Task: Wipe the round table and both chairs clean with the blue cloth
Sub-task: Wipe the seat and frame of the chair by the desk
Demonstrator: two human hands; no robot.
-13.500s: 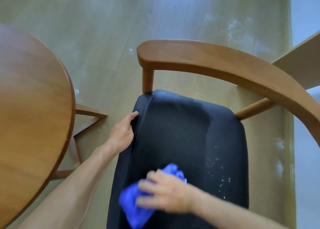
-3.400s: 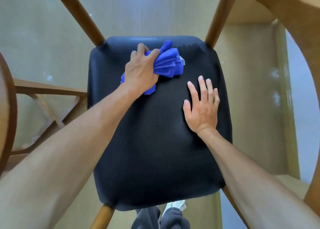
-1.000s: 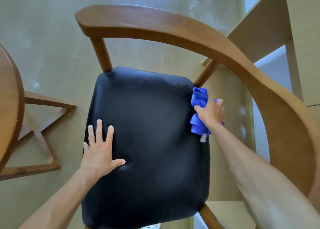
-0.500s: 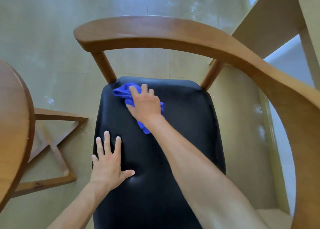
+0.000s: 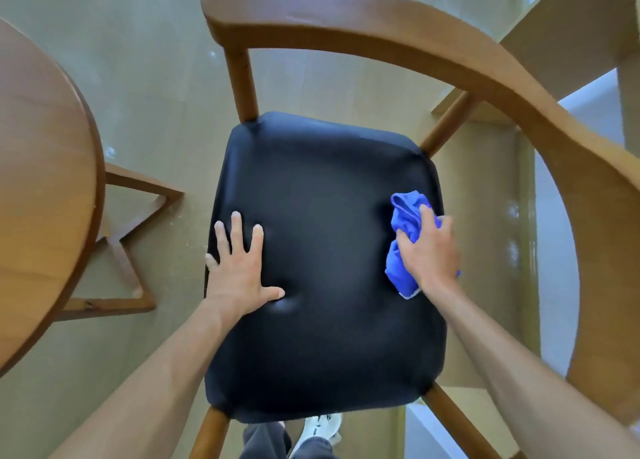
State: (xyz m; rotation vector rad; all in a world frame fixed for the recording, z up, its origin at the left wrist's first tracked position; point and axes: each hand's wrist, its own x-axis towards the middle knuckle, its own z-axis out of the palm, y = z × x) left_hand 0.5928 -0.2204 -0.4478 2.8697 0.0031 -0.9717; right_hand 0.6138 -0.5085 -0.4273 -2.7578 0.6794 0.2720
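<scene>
The blue cloth (image 5: 405, 240) is bunched into a crumpled wad on the right edge of the chair (image 5: 322, 250) seat, long axis running near to far. The right hand (image 5: 427, 250) lies over it, fingers curled round it, seemingly pressing it down. The left hand (image 5: 239, 268) is flat, fingers spread on the seat's left side. The round desk (image 5: 41, 181) sits at the left.

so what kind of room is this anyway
Probably a dining corner in a home or small café. A round brown wooden table stands beside a curved-back wooden armchair with a black padded seat, both on a pale glossy plank floor. The walls are out of view.
</scene>
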